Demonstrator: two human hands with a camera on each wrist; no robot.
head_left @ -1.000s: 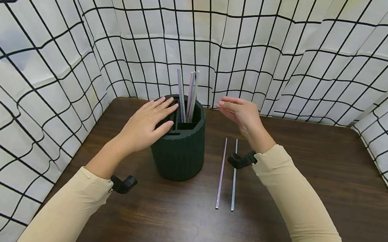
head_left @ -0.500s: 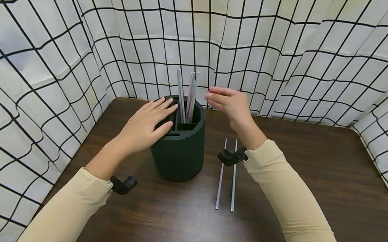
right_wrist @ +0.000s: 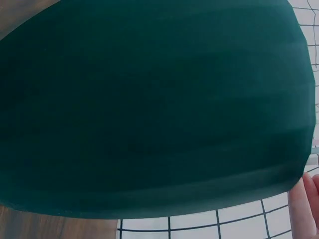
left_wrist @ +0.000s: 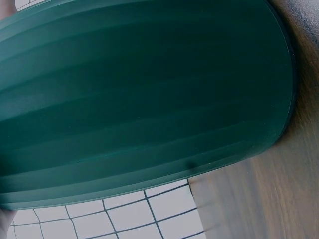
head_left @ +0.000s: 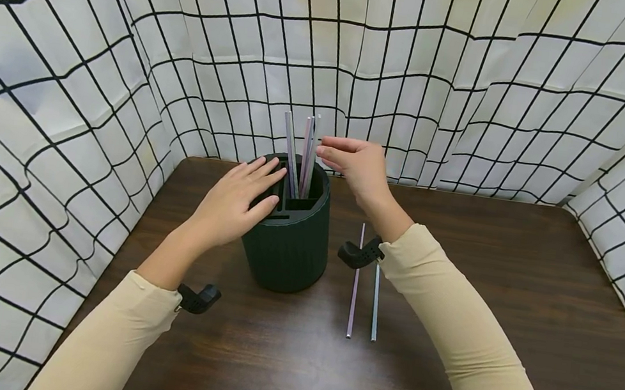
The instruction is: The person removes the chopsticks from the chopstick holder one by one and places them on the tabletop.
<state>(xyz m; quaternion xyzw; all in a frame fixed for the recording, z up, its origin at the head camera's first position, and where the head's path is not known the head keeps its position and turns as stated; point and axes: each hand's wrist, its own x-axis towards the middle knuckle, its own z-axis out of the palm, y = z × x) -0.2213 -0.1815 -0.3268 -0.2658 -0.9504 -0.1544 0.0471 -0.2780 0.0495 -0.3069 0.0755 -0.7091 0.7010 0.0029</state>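
Note:
A dark green utensil holder (head_left: 285,250) with a divided top stands upright on the table; its ribbed side fills much of both wrist views. Several thin metallic chopsticks (head_left: 292,154) rise from its right compartment. My left hand (head_left: 236,202) rests on the holder's rim with fingers spread across the top. Beside the upright chopsticks is my right hand (head_left: 356,168), thumb and fingertips close to the rightmost one; whether they touch it I cannot tell. In the right wrist view its fingers (right_wrist: 303,211) show at the lower right corner, near the holder's rim.
A pinkish-purple chopstick (head_left: 353,302) and a blue chopstick (head_left: 376,305) lie side by side on the brown wooden table (head_left: 292,373), partly under my right wrist. White cloth with a black grid (head_left: 397,57) walls in the back and sides.
My right hand has moved left, from the space right of the holder to the upright chopsticks. The left hand stays on the rim, and the holder has not visibly moved.

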